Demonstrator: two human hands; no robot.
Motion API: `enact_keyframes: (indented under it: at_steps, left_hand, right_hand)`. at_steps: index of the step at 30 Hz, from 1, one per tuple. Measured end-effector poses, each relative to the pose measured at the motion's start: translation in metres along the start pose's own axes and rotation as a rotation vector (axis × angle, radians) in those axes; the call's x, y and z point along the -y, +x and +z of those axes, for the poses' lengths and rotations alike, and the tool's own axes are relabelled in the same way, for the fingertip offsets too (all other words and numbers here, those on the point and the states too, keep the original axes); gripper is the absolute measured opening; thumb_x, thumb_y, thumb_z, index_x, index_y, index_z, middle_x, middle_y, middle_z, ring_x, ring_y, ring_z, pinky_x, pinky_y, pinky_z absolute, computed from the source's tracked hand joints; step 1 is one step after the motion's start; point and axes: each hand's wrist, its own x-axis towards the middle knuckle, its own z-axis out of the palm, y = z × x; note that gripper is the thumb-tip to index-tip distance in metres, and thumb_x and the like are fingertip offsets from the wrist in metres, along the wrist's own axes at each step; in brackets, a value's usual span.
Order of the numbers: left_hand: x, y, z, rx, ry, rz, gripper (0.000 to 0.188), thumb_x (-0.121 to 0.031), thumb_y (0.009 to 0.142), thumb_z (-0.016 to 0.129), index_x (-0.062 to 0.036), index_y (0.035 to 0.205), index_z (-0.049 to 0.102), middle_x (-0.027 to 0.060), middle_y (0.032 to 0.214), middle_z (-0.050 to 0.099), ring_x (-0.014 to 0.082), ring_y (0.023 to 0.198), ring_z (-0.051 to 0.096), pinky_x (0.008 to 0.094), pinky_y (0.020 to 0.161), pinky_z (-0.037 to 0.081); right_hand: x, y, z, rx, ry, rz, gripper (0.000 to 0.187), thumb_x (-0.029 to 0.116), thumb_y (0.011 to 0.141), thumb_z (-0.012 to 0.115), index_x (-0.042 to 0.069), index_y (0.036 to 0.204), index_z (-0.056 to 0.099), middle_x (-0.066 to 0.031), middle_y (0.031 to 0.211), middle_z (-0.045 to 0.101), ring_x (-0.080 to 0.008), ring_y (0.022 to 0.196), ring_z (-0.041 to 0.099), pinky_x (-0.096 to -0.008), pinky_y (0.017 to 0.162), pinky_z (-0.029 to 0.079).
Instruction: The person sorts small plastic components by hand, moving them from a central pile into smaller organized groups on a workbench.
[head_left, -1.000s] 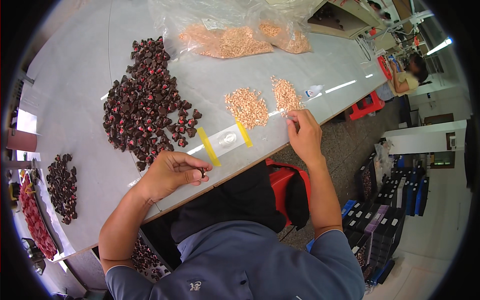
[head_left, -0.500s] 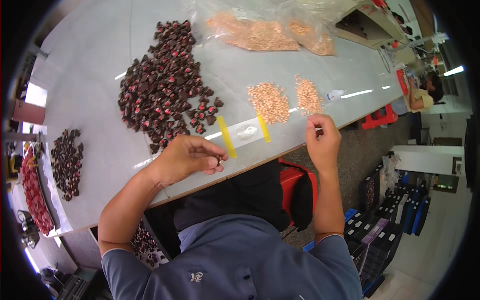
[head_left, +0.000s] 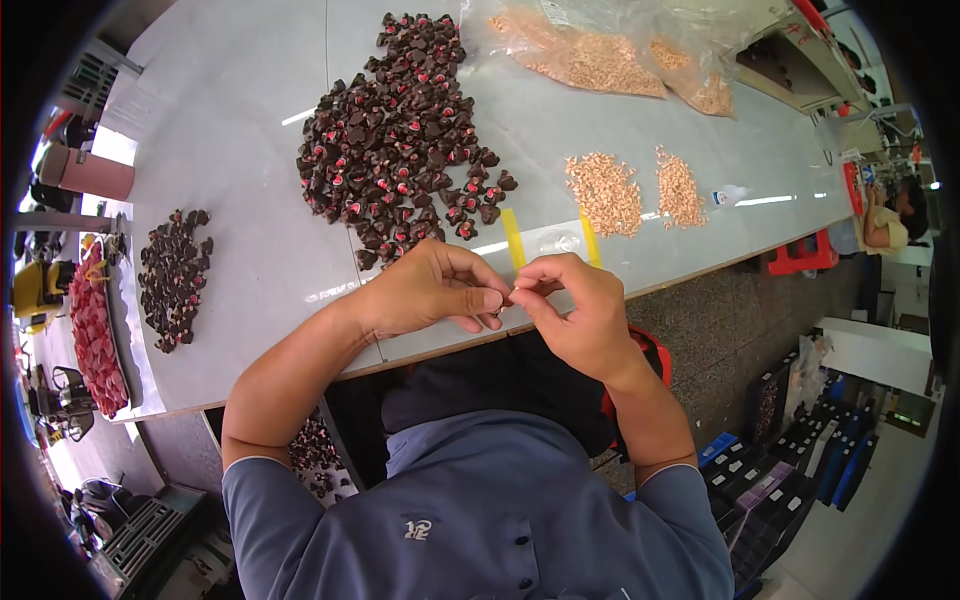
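My left hand (head_left: 425, 290) is closed in a pinch near the table's front edge, on a small dark piece mostly hidden behind the thumb. My right hand (head_left: 580, 310) meets it there, thumb and forefinger pinching a tiny pale piece (head_left: 515, 292). Just beyond the hands lies a large heap of dark brown pieces (head_left: 390, 150), many with a red and white face. Two piles of small pale pieces, a wider one (head_left: 604, 194) and a narrower one (head_left: 681, 192), sit to the right. Behind my right hand, a clear strip (head_left: 558, 242) is fixed down with yellow tape (head_left: 513, 236).
A smaller dark pile (head_left: 175, 280) lies at the left of the grey table (head_left: 240, 200). Clear bags of pale pieces (head_left: 590, 60) rest at the back. Past the left edge is a tray of red pieces (head_left: 95, 340). A person (head_left: 885, 222) sits far right by a red stool (head_left: 803, 255).
My right hand has come left from beside the narrower pale pile to my left fingertips, a tiny pale piece in its pinch. The whole view has shifted, with table things now farther right.
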Motion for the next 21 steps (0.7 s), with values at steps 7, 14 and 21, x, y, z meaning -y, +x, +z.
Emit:
enact_keyframes:
  at_steps: [7,14,21]
  left_hand:
    - [0.006,0.001,-0.002,0.001,-0.025,0.014,0.023,-0.018,0.094,0.075,0.0014,0.104,0.071,0.0113,0.097,0.074,0.0177,0.089,0.073,0.0293,0.076,0.060]
    - [0.011,0.004,-0.002,0.007,-0.056,0.059,0.022,-0.016,0.092,0.076,0.0017,0.105,0.071,0.0118,0.100,0.074,0.0176,0.088,0.073,0.0293,0.075,0.060]
    - [0.010,0.002,-0.002,0.044,-0.032,0.046,0.020,-0.012,0.091,0.076,0.0031,0.105,0.072,0.0115,0.102,0.075,0.0165,0.086,0.072,0.0283,0.074,0.060]
  right_hand:
    - [0.016,-0.005,0.011,-0.050,-0.169,-0.062,0.019,-0.004,0.084,0.076,-0.001,0.100,0.066,-0.0126,0.090,0.074,-0.0225,0.079,0.075,-0.0301,0.070,0.059]
    - [0.025,-0.008,0.011,-0.123,-0.214,-0.133,0.019,-0.007,0.085,0.072,-0.002,0.102,0.066,-0.0141,0.092,0.074,-0.0244,0.081,0.075,-0.0310,0.069,0.059]
    - [0.016,0.001,-0.009,0.090,-0.143,-0.065,0.014,-0.003,0.083,0.073,0.001,0.093,0.064,-0.0098,0.078,0.071,-0.0225,0.070,0.072,-0.0310,0.064,0.056]
